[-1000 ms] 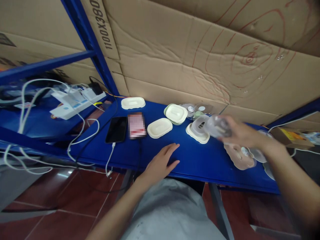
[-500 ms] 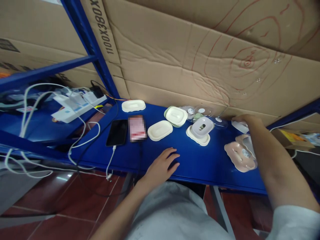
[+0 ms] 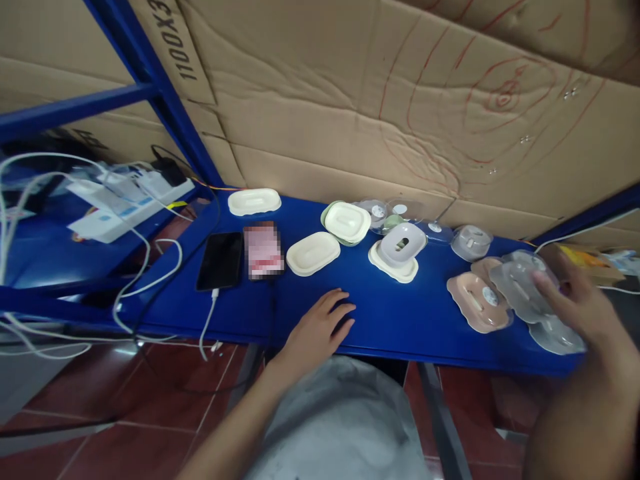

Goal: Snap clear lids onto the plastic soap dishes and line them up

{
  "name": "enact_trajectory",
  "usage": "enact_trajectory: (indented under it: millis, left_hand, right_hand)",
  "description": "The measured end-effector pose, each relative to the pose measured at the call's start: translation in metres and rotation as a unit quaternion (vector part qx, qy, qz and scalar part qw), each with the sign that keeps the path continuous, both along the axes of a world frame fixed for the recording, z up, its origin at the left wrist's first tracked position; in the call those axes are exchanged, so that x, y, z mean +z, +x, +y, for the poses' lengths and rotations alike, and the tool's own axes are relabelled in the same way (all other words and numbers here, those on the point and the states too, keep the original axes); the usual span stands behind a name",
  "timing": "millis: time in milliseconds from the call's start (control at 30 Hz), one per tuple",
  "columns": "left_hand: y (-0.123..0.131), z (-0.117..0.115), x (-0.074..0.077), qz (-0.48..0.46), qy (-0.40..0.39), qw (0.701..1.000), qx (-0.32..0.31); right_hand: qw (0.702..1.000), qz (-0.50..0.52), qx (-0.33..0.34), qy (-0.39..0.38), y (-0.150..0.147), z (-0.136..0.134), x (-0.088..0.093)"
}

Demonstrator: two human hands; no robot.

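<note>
I see grey dish (image 3: 517, 285) near the shelf's (image 3: 400, 317) right end, right hand (image 3: 583, 310) at its edge, digits apart, contact unclear; left hand (image 3: 311, 337) by front edge, fingers spread, bare shelf toward pink dish (image 3: 473, 305).

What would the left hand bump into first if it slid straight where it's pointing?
Probably the cream dish under the grey slotted dish; the left hand points roughly that way. Depth is unclear, so it might just miss.

Cardboard (image 3: 300, 87) backs a blue shelf (image 3: 390, 327) above red tiles (image 3: 155, 420).
</note>
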State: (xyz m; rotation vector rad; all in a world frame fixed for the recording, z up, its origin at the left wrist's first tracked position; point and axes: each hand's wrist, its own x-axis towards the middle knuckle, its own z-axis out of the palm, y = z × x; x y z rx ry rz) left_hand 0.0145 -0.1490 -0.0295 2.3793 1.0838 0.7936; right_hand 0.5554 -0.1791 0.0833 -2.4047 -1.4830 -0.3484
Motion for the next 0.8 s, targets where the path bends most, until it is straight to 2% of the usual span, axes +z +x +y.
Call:
enact_trajectory:
  millis: [33, 100, 200, 367, 567, 667, 800]
  left_hand:
    - [0.0, 0.0, 0.0, 0.002, 0.001, 1.0, 0.0]
    - [0.001, 0.0, -0.001, 0.007, 0.007, 1.0, 0.002]
    - [0.001, 0.001, -0.004, 0.011, 0.015, 1.0, 0.004]
    - [0.002, 0.002, -0.006, 0.01, 0.023, 1.0, 0.002]
    - [0.002, 0.001, -0.002, 0.017, 0.012, 1.0, 0.009]
    - [0.003, 0.001, 0.0, 0.02, 0.009, 1.0, 0.013]
    - [0.003, 0.0, -0.003, 0.018, 0.009, 1.0, 0.012]
  right_hand:
    - [0.999, 0.028, 0.017, -0.01, 0.002, -0.014, -0.013]
    - [0.997, 0.059, 0.049, -0.012, 0.001, -0.024, -0.034]
    - [0.998, 0.043, 0.053, 0.017, 0.001, -0.013, -0.047]
    - [0.998, 0.021, 0.039, 0.041, 0.016, 0.026, -0.038]
    - [0.997, 0.021, 0.068, -0.001, 0.015, 0.071, -0.032]
    - [0.997, 0.024, 0.071, -0.01, 0.011, 0.081, -0.031]
    - [0.998, 0.026, 0.05, -0.014, 0.012, 0.08, -0.03]
